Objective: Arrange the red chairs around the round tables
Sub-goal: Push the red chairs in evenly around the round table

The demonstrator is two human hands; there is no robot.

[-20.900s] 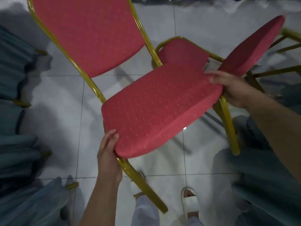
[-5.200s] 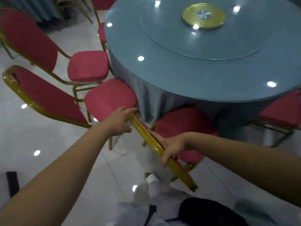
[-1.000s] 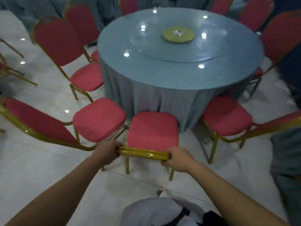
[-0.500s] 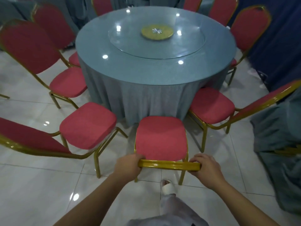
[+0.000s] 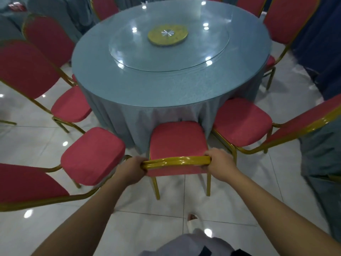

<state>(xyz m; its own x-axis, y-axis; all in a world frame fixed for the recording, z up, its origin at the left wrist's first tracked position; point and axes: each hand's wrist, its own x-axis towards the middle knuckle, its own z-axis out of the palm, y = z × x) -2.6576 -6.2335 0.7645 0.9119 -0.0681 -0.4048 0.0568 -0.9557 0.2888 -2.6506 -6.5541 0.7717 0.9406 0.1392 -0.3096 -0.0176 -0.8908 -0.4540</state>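
The red chair (image 5: 178,143) stood at the bench's (image 5: 166,85) six o'clock, left hand (image 5: 132,170) and right hand (image 5: 219,164) gripping its gold top rail (image 5: 177,160), likely to steer it in squarely.

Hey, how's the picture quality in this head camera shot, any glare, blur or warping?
Head view: dim bluish light, with lights glaring as white spots on the glass turntable and floor tiles; head view again: wide-angle warping bows the chair backs near both side edges, the far right edge smears, the held chair looks fairly sharp.
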